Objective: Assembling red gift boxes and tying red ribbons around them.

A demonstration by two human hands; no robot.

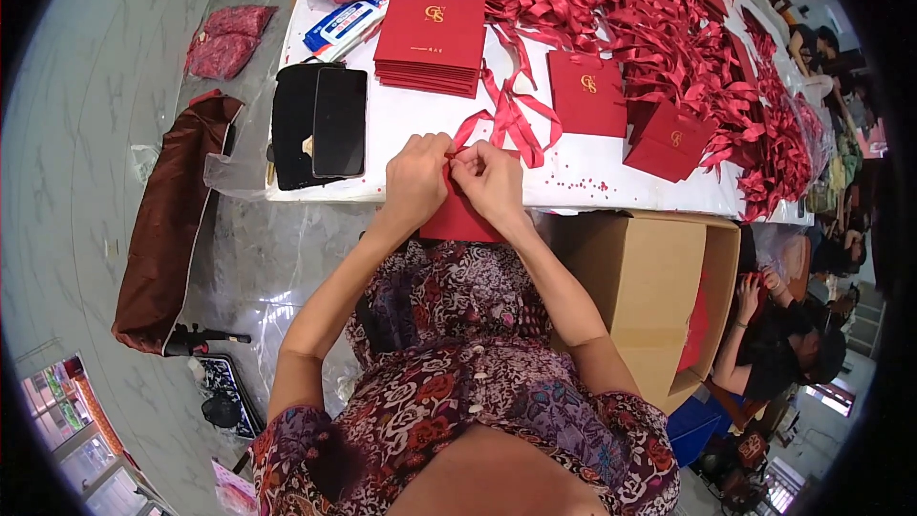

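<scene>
A red paper gift bag [458, 220] is at the table's front edge, close against my body. My left hand [416, 179] is closed at its top edge, fingers curled inward. Beside it my right hand [490, 187] pinches with thumb and forefinger at the same edge, the two hands' fingertips almost meeting. A red satin ribbon [521, 124] lies loosely looped on the white table just beyond my fingers, and one strand runs toward them. What exactly lies between the fingertips is largely hidden by the hands.
Past my hands stands a stack of red bags [430, 38]. A phone [339, 122] on black cloth lies left. More red bags [587, 91] and a large ribbon heap [659, 29] are at right. An open cardboard box [630, 296] stands beside me; co-workers sit further right.
</scene>
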